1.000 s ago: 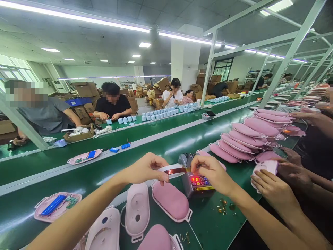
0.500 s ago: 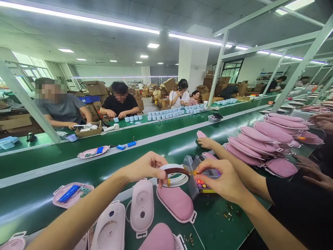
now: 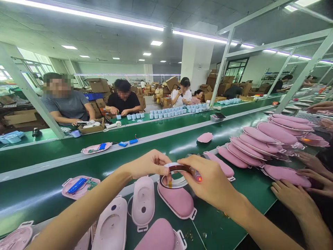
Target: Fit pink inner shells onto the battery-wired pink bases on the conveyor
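Between my hands is a roll of amber-brown tape (image 3: 179, 168) with pale rims, tilted above the bench. My left hand (image 3: 151, 164) is closed on its left side, thumb on top and fingers through the ring. At the roll's right edge, my right hand (image 3: 209, 176) is closed on it, covering part of the tape. Beneath the roll lies a rounded pink shell (image 3: 177, 200). A dark machine with a red lit display (image 3: 199, 179) is mostly hidden behind my right hand.
Open pale-pink shells (image 3: 143, 201) lie near my left forearm. A shell with a blue battery (image 3: 77, 185) and another pink shell (image 3: 205, 137) rest on the green belt. Stacked pink shells (image 3: 249, 151) and a co-worker's hands (image 3: 293, 196) are at right. Several people sit opposite.
My right hand has moved left from the pulled-out tape end onto the roll. A co-worker's arm has withdrawn from the belt, leaving a pink shell there. Another pink shell now lies beside the machine.
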`<state>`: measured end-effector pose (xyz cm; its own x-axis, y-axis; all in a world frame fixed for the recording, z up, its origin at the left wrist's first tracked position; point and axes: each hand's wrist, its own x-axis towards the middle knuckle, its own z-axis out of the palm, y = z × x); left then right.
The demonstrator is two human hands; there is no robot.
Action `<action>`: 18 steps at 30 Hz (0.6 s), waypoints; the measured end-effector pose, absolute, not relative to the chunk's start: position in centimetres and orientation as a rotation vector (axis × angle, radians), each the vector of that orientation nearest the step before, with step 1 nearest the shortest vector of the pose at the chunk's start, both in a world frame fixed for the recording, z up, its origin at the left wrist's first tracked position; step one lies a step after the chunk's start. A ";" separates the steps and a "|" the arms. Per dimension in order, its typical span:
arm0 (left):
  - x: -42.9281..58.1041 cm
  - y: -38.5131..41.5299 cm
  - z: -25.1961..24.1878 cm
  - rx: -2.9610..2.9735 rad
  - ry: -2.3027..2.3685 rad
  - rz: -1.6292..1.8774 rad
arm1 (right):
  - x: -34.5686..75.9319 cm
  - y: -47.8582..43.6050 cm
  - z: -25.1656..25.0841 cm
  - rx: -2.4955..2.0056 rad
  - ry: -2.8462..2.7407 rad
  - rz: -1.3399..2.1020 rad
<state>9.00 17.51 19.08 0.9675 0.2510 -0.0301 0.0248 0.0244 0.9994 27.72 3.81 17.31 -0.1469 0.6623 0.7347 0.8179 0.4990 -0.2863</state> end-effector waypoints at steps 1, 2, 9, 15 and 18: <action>9.1 17.4 19.0 1.564 0.238 0.209 | 27.7 4.1 16.9 -1.226 -1.838 -0.216; 9.2 17.4 18.9 1.588 0.259 0.245 | 27.7 4.3 16.4 -1.239 -1.792 -0.224; 8.8 18.8 18.0 1.651 0.417 0.434 | 30.4 4.3 15.1 -1.458 -1.445 0.229; 8.2 19.3 17.5 1.838 0.504 0.746 | 32.7 4.5 14.8 -1.274 -1.241 0.855; 8.6 18.5 17.4 1.939 0.535 0.775 | 32.2 4.1 15.2 -1.134 -1.317 0.977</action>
<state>8.58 18.53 17.37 0.7039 0.6462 0.2949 0.0470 -0.4566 0.8884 32.19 4.09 15.17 0.0456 0.9769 0.2090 0.0834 0.2047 -0.9753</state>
